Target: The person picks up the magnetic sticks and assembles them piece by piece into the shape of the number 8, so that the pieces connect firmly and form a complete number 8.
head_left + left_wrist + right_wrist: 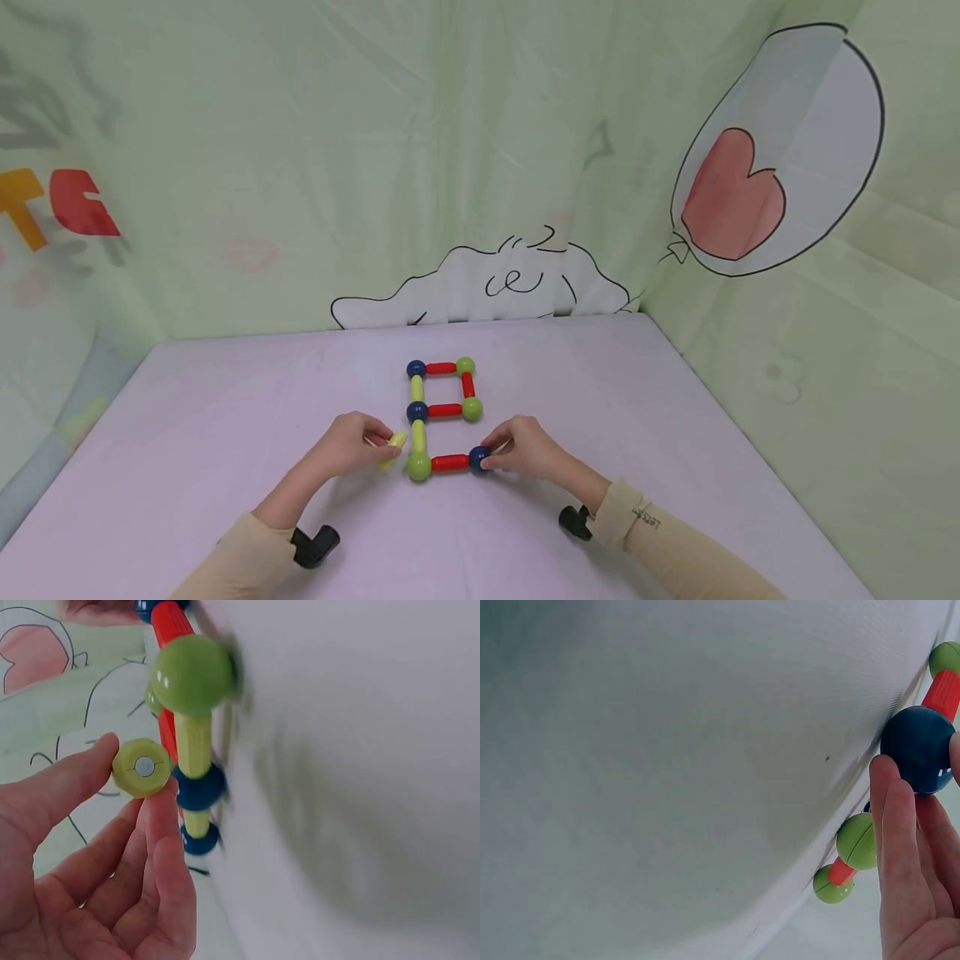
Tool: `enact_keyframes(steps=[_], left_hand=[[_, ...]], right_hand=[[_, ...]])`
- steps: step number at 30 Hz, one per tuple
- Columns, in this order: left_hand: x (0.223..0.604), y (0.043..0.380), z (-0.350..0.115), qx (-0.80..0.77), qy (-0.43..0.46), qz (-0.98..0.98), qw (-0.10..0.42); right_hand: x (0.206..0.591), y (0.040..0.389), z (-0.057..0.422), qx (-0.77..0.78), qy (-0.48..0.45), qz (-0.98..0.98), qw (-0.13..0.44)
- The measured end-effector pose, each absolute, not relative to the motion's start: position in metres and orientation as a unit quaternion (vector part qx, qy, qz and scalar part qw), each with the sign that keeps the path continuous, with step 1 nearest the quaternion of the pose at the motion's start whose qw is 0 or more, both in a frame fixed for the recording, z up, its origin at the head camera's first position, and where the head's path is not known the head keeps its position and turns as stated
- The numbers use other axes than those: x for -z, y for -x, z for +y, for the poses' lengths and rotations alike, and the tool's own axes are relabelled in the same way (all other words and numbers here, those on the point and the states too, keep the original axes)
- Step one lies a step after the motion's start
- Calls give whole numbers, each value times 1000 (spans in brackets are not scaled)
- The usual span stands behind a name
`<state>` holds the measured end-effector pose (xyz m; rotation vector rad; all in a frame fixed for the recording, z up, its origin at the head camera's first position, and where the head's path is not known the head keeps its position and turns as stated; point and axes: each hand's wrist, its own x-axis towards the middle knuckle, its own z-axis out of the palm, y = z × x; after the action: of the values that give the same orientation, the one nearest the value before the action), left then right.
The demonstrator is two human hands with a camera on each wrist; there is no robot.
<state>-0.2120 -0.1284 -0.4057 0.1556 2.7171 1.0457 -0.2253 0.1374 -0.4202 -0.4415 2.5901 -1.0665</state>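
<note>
My left hand (358, 446) pinches a yellow-green magnetic rod (141, 768) between thumb and fingers, its metal-tipped end facing the left wrist camera. To its right lies a figure of magnetic rods and balls. My right hand (528, 450) holds a dark blue ball (919, 748) at the figure's near right corner. A red rod (450, 462) joins that ball to a green ball (419, 466). Farther back, red rods, yellow-green rods, blue balls and green balls form a square. The near right side has no rod between the held blue ball and the green ball (472, 408) behind it.
A pale lilac cloth covers the table (225, 400). Behind and beside it hang light green curtains (300, 167) with a printed balloon and a line drawing. Black straps with small camera mounts (315, 546) sit at the wrists.
</note>
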Motion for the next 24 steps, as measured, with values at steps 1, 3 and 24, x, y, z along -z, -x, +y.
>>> enact_keyframes(steps=[1, 3, 24], left_hand=[[405, 215, -123, -361, -53, 924, 113], [404, 219, -114, -367, -55, 922, 114], [423, 257, -36, -435, -24, 886, 159]], right_hand=[[420, 225, 137, 372, 154, 903, 152], [420, 225, 137, 373, 152, 903, 153], [422, 228, 142, 389, 192, 888, 151]])
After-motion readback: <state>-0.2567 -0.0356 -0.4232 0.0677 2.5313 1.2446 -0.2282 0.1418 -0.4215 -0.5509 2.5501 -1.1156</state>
